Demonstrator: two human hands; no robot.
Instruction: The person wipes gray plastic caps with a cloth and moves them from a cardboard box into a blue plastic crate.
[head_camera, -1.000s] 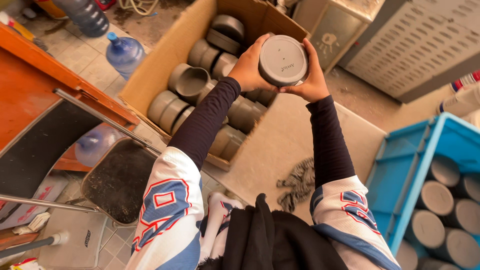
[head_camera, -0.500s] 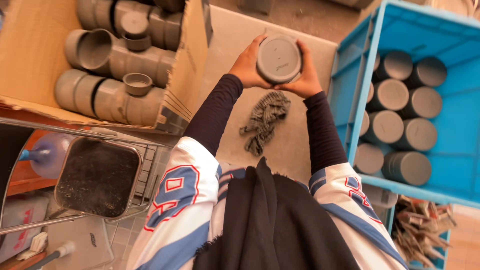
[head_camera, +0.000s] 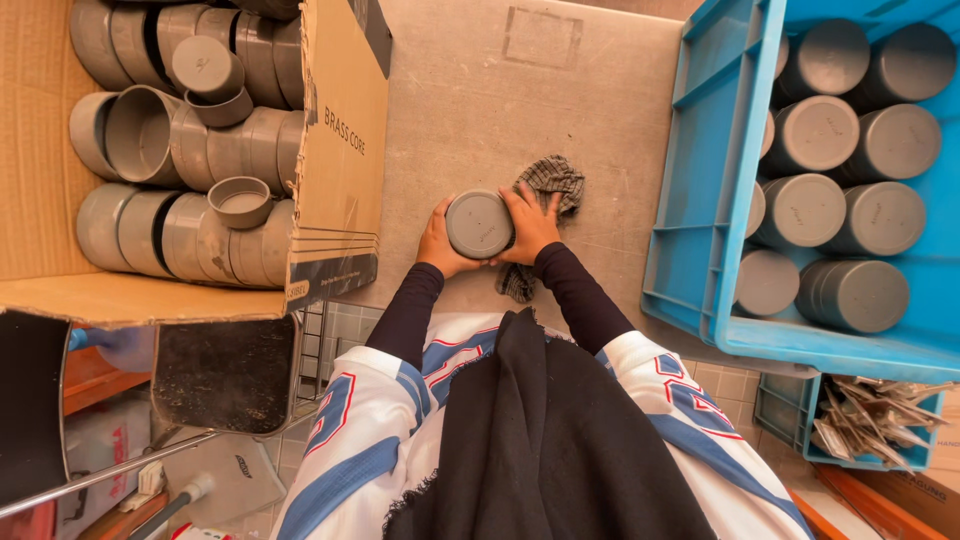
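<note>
Open brown cardboard box (head_camera: 345, 150) at left, dark label strip on flap

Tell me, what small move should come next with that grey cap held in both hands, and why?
Probably a shift right into the blue crate. Both the left hand and right hand grip the grey cap above the rag, and the crate already holds similar caps standing in rows.

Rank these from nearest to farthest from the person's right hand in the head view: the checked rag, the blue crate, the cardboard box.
1. Checked rag: touching, under the right hand.
2. Blue crate: to its right.
3. Cardboard box: left, past the left hand.
</note>
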